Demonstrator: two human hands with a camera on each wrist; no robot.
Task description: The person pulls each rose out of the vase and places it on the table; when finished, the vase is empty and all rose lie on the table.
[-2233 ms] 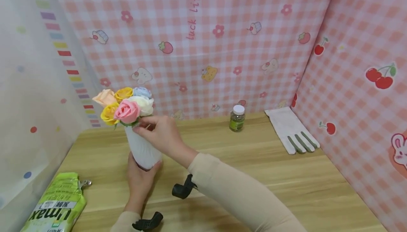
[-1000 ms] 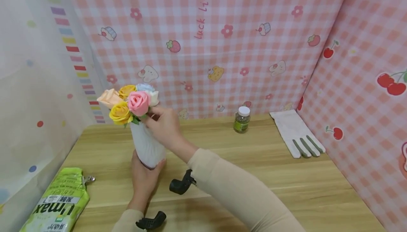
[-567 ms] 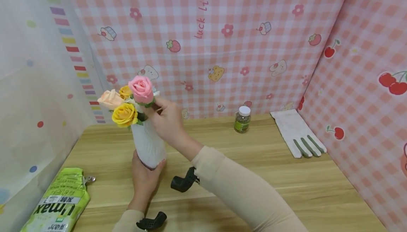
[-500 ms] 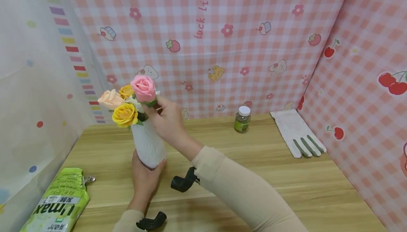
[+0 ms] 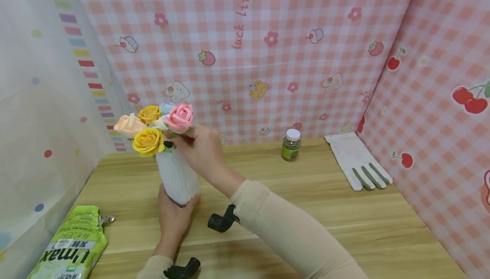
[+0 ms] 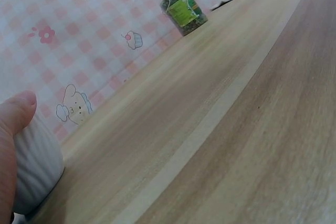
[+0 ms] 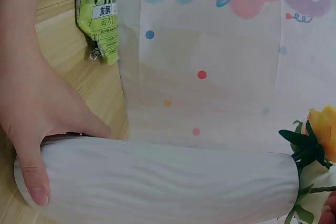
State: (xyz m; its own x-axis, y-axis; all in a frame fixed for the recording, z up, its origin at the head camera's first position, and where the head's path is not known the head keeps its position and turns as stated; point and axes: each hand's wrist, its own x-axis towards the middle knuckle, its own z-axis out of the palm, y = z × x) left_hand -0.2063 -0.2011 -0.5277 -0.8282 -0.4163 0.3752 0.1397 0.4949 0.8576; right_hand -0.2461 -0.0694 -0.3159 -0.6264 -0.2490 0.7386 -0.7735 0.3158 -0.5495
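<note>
A ribbed white vase (image 5: 177,177) stands on the wooden table, and my left hand (image 5: 174,217) grips it low down near the base. In the right wrist view, the thumb of that left hand (image 7: 42,98) lies over the vase's bottom end. My right hand (image 5: 208,153) pinches a pink rose (image 5: 180,117) just under its bloom, at the right of the vase mouth. Around it in the vase are a front yellow rose (image 5: 148,141), a rear yellow rose (image 5: 149,114), a peach rose (image 5: 129,126), a blue rose (image 5: 166,108) and a partly hidden white rose (image 5: 160,122).
A green bag (image 5: 70,245) with a metal clip (image 5: 108,219) lies at the left front. Toward the back stands a small white-lidded jar (image 5: 291,145). A white glove with green-grey stripes (image 5: 357,160) rests by the right wall. Patterned cloth walls close off the table (image 5: 325,211).
The right hand has lifted the pink rose from the front of the bunch, shifted it rightward, then lowered it. The left hand keeps its grip on the vase.
</note>
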